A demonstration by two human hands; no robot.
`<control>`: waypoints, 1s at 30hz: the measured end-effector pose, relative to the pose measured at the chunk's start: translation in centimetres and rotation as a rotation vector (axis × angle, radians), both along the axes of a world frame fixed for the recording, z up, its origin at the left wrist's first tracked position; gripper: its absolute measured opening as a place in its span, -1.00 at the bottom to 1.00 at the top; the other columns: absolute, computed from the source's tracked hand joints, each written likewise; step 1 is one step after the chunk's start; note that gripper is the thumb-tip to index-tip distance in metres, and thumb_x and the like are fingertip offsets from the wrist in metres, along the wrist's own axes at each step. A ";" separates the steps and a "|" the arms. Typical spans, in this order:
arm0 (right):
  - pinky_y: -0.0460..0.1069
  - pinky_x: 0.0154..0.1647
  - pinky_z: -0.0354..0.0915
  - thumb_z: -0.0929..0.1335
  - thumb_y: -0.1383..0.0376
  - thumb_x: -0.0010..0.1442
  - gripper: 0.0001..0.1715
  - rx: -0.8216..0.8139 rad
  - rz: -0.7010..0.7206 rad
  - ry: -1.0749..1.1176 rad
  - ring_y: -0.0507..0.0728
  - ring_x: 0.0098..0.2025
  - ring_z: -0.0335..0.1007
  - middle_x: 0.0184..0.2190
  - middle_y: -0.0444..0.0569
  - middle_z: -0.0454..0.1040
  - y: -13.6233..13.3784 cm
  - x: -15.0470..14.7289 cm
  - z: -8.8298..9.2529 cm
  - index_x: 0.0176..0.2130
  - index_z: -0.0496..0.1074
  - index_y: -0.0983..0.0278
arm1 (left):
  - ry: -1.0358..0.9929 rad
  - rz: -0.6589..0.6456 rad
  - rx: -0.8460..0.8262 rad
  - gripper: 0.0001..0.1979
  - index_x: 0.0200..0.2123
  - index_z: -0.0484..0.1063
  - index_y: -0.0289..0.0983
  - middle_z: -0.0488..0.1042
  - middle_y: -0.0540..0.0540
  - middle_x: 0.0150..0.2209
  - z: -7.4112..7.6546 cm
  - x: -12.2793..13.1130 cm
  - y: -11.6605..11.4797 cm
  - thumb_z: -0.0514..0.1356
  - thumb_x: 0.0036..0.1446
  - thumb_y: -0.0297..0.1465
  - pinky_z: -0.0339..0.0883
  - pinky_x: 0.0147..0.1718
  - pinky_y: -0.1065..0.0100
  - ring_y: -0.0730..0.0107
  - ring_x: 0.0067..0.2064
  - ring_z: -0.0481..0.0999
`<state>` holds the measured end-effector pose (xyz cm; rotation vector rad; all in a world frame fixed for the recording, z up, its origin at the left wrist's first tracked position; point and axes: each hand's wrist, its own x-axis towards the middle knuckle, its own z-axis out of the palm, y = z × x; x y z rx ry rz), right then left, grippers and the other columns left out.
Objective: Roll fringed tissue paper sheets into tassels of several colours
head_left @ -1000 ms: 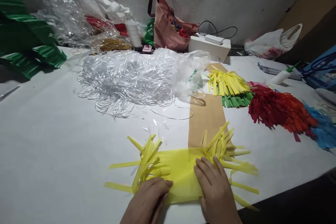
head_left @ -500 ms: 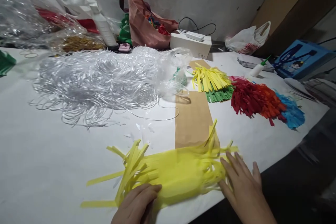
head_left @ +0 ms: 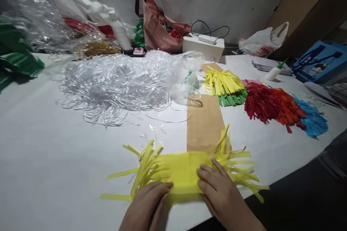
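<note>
A yellow tissue paper piece (head_left: pixel 180 169) with fringed ends lies on the white table (head_left: pixel 54 158) near its front edge. My left hand (head_left: pixel 148 205) rests on its lower left part, fingers laid together and flat. My right hand (head_left: pixel 221 193) presses flat on its right part, fingers stretched out beside the right fringe. The paper's far edge overlaps a brown paper strip (head_left: pixel 204 121).
A pile of clear plastic strands (head_left: pixel 116 81) fills the middle of the table. Fringed yellow (head_left: pixel 223 81), green, red (head_left: pixel 267 103) and blue (head_left: pixel 313 121) paper bundles lie to the right, with a glue bottle (head_left: pixel 273 72). Bags, a white box (head_left: pixel 203 47) and green paper (head_left: pixel 16 57) line the back.
My right hand has come back from the right fringe onto the middle right of the yellow paper. The view has swung slightly to the left.
</note>
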<state>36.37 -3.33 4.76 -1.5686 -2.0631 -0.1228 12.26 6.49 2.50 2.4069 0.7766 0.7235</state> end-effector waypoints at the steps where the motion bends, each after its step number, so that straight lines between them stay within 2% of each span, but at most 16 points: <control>1: 0.20 0.35 0.18 0.24 0.48 0.32 -0.77 -0.004 0.017 0.028 0.15 0.06 0.50 -0.11 0.02 0.62 0.3 0.1 -0.4 -0.16 0.46 0.28 | 0.010 0.012 -0.002 -0.76 0.05 0.39 -0.12 0.62 -0.06 -0.10 0.2 0.2 0.0 0.15 0.33 -0.37 0.54 -0.12 0.45 0.34 -0.09 0.64; 4: 0.19 0.33 0.18 0.24 0.43 0.38 -0.79 -0.023 0.040 0.102 0.13 0.02 0.51 -0.17 -0.02 0.62 0.7 0.9 -0.7 -0.14 0.45 0.26 | 0.027 0.006 0.007 -0.78 0.00 0.39 -0.13 0.62 -0.05 -0.16 0.9 1.0 0.2 0.21 0.29 -0.34 0.55 -0.20 0.41 0.31 -0.17 0.64; 7: 0.11 0.17 0.28 0.22 0.39 0.43 -0.79 -0.021 0.015 0.171 0.12 -0.09 0.52 -0.22 -0.06 0.61 0.8 1.2 -0.4 -0.11 0.44 0.23 | 0.073 -0.026 -0.039 -0.88 -0.15 0.43 -0.14 0.61 -0.02 -0.27 1.5 2.0 0.9 0.09 0.35 -0.38 0.51 -0.31 0.39 0.34 -0.27 0.62; 10: 0.02 -0.12 0.29 0.23 0.40 0.42 -0.80 -0.069 -0.066 0.222 0.10 -0.26 0.46 -0.33 -0.08 0.54 1.0 1.1 -0.7 -0.21 0.41 0.22 | 0.221 -0.009 -0.203 -0.73 -0.33 0.40 -0.18 0.57 -0.01 -0.39 2.2 3.1 1.9 -0.03 0.38 -0.38 0.42 -0.42 0.39 0.34 -0.38 0.58; 14: 0.01 -0.23 0.14 0.21 0.33 0.46 -0.65 -0.110 -0.218 0.151 0.07 -0.41 0.30 -0.49 -0.16 0.37 1.7 1.1 -1.5 -0.40 0.27 0.22 | 0.477 0.042 -0.382 -0.68 -0.45 0.29 -0.20 0.53 -0.03 -0.44 3.5 4.8 3.7 -0.06 0.38 -0.34 0.26 -0.44 0.35 0.27 -0.39 0.53; 20: 0.01 -0.30 0.04 0.09 0.19 0.53 -0.45 -0.050 -0.347 0.006 0.08 -0.54 0.23 -0.60 -0.20 0.32 3.3 1.3 -1.9 -0.49 0.22 0.20 | 0.632 0.092 -0.418 -0.71 -0.47 0.24 -0.21 0.51 -0.07 -0.44 4.2 7.2 6.0 -0.04 0.34 -0.38 0.12 -0.42 0.32 0.22 -0.38 0.50; 25: 0.00 -0.43 -0.01 0.01 0.13 0.54 -0.39 -0.048 -0.415 -0.104 0.11 -0.62 0.22 -0.69 -0.19 0.34 4.0 1.6 -2.2 -0.50 0.20 0.17 | 0.638 0.121 -0.414 -0.70 -0.45 0.26 -0.21 0.49 -0.05 -0.47 3.8 7.5 6.3 -0.07 0.36 -0.36 0.10 -0.42 0.33 0.23 -0.39 0.49; 30: 0.02 -0.49 -0.07 -0.02 0.13 0.54 -0.36 -0.068 -0.450 -0.179 0.10 -0.68 0.18 -0.72 -0.18 0.33 4.4 1.7 -2.4 -0.51 0.23 0.17 | 0.650 0.136 -0.419 -0.70 -0.42 0.30 -0.21 0.51 -0.05 -0.46 3.8 7.7 6.5 -0.06 0.38 -0.36 0.13 -0.42 0.33 0.21 -0.38 0.51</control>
